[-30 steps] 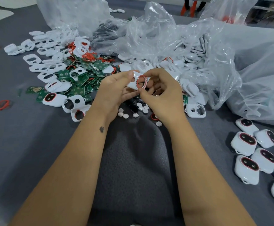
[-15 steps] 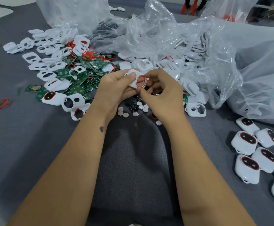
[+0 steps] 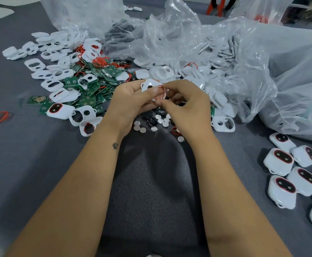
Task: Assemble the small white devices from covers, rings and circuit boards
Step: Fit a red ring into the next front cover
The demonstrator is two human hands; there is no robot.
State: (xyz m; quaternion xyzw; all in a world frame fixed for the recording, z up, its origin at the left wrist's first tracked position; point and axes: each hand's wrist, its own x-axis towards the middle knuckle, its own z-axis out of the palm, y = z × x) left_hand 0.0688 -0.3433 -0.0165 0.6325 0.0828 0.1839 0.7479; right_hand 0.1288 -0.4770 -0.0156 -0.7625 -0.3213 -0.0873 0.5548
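A white cover point(image 3: 150, 84) is held in the left hand point(image 3: 131, 102), and a red ring point(image 3: 161, 92) is pinched against it by the right hand point(image 3: 185, 106). Green boards point(image 3: 88, 98) and loose covers point(image 3: 52, 85) are heaped on the grey tabletop point(image 3: 31, 164) at the left. Clear bags point(image 3: 244, 62) are piled behind. Finished devices point(image 3: 281, 162) are grouped at the right.
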